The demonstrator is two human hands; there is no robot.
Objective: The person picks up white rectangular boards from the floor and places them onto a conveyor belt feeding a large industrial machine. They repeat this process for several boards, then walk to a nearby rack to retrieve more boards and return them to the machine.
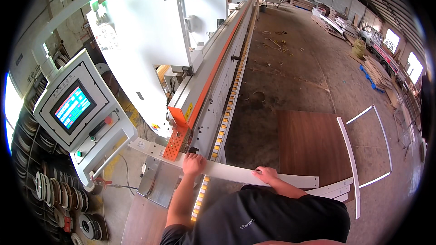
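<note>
A long narrow white board strip (236,171) lies across the infeed end of a long machine, from beneath an orange perforated guard (178,141) out to the right. My left hand (194,164) is closed over the strip close to that guard, beside a small black knob. Farther right, my right hand (267,175) grips the strip from its near edge, thumb and fingers bent round it. The undersides of both grips are hidden. Small dark holes show near the strip's right end. Below it runs a row of yellow and white rollers (220,137).
At the left stands a control panel (72,109) with a lit screen. Racks of edging rolls (59,193) are beside it. To the right, more white strips (349,168) lie on and across a brown board (304,140). A white frame (389,147) stands beyond them.
</note>
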